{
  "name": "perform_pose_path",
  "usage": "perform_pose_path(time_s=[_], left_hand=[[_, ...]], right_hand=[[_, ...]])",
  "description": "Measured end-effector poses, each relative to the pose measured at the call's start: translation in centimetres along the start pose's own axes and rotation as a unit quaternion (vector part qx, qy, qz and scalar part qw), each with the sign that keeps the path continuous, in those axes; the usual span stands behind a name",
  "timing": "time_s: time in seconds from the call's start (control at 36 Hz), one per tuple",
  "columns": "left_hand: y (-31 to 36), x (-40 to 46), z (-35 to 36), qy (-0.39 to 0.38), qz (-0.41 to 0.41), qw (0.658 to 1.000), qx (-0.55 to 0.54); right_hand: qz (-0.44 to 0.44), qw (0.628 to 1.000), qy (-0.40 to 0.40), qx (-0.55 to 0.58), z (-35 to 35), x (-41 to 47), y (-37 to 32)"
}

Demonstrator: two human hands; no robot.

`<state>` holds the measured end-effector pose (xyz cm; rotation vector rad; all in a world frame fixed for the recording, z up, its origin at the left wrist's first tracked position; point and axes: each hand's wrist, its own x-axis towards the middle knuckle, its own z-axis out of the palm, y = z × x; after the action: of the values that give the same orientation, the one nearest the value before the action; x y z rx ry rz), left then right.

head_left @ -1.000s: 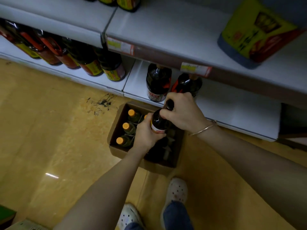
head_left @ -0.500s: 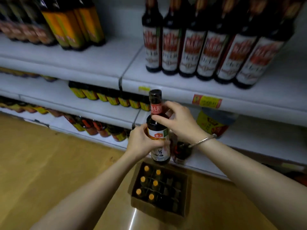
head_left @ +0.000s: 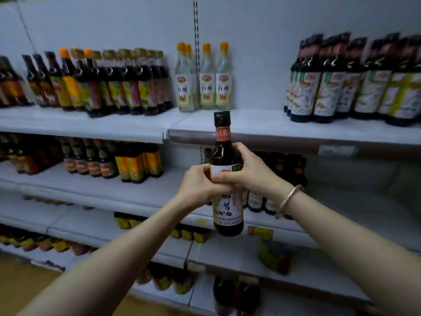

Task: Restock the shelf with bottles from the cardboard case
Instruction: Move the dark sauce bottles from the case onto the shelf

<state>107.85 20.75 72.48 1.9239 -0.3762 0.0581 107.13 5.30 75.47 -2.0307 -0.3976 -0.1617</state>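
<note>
Dark glass soy-sauce bottle with a black cap and white label [head_left: 227,179] stands upright, clamped between my left hand [head_left: 200,187] and right hand [head_left: 247,173]. It hangs before the white metal shelf [head_left: 284,130], whose clear orange-capped bottles [head_left: 205,76] stand at twelve o'clock.

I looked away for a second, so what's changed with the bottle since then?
The dark bottle went up from the case on the floor to shelf height. The right hand slid from its cap to its body. The left hand kept its grip on it.
</note>
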Motion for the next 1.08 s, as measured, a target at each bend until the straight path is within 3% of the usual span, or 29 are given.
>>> perform_pose_path(time_s=[0.25,0.56,0.78,1.08], left_hand=[[10.2,2.8,1.6,-0.021,0.067,0.997,-0.045],[19.9,11.2,8.9,-0.027,0.129,0.987,-0.094],[24.2,18.2,15.6,-0.035,0.152,0.983,-0.092],[23.9,25.0,24.4,0.003,0.161,0.986,-0.03]], right_hand=[[-0.045,0.995,0.084,0.002,-8.2,-0.3,-5.9],[-0.053,0.984,0.17,-0.012,-22.0,2.3,-6.7],[-0.053,0.976,0.209,-0.02,-31.1,4.5,-4.0],[-0.036,0.967,0.25,0.041,-37.9,6.9,4.0]])
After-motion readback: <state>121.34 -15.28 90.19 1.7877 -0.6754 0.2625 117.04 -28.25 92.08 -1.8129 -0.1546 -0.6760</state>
